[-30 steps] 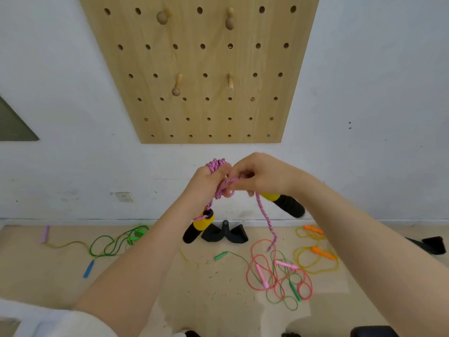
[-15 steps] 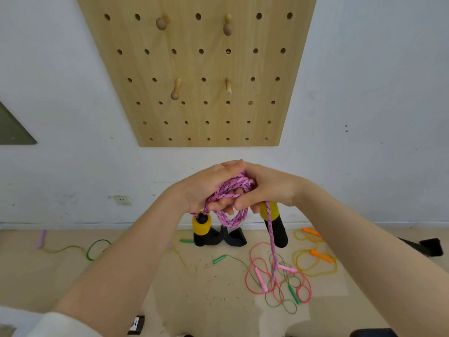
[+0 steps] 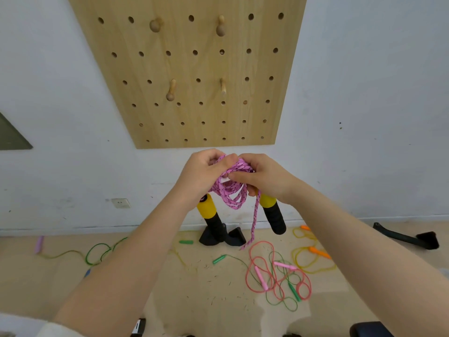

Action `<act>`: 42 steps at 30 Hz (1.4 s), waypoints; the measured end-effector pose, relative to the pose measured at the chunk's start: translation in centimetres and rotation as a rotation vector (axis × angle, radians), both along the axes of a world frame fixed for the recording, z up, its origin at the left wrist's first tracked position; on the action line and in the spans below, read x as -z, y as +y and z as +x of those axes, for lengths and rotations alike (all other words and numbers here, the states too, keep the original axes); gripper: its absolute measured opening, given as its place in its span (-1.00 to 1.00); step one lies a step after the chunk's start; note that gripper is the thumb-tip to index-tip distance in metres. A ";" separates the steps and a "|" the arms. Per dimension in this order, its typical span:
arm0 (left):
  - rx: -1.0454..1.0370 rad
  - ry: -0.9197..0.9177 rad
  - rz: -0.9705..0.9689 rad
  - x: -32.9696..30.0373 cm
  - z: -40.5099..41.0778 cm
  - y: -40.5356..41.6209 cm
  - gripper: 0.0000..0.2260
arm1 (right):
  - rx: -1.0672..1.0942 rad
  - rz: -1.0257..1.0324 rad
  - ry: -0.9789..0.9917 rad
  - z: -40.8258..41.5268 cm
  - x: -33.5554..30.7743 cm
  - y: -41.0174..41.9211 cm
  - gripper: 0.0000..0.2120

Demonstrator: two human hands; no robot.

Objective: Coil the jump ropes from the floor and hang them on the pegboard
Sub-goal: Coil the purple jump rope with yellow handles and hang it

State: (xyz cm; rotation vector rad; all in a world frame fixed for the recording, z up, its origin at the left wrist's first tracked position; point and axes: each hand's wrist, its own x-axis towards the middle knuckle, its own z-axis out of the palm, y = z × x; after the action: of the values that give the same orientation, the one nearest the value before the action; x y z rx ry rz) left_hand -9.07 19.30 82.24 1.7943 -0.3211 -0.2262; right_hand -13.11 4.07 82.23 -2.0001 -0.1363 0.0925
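A pink braided jump rope [image 3: 230, 190] is gripped in a bundle by the left hand [image 3: 201, 176] and right hand [image 3: 262, 176], pressed together; its yellow-and-black handles [image 3: 272, 215] hang beneath them. The pegboard [image 3: 194, 69] is mounted above the hands, with more ropes [image 3: 277, 276] strewn on the floor below.

No text, label, brand, number or sign can be read anywhere in the head view: the wooden pegboard [image 3: 194, 69] shows only bare grain, holes and pegs, the wall socket [image 3: 120, 203] carries no marking that can be made out, and a small black-and-white tag on the floor [image 3: 137, 327] at the bottom edge is too small and blurred to read
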 end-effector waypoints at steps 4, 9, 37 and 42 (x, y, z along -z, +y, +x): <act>0.119 0.288 -0.225 0.8 -0.9 0.5 -0.80 | -0.023 -0.023 0.031 -0.1 -0.6 -0.8 -0.88; -0.030 0.179 -0.102 1.3 -0.9 0.6 -0.84 | -0.040 -0.274 0.055 0.2 0.2 -1.1 -0.65; 0.020 0.271 0.106 1.8 0.7 0.6 -0.74 | -0.411 -0.615 -0.752 -1.8 -2.1 2.2 -0.59; -0.050 0.457 -0.082 2.7 1.9 2.2 -0.85 | -0.421 -0.428 -0.790 -1.3 -1.2 2.1 -0.62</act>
State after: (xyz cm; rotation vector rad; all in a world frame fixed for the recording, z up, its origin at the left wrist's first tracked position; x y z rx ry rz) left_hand -7.15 21.49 79.53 1.6136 0.0395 -0.5669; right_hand -14.44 6.17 83.47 -2.2974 -1.1200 -0.4419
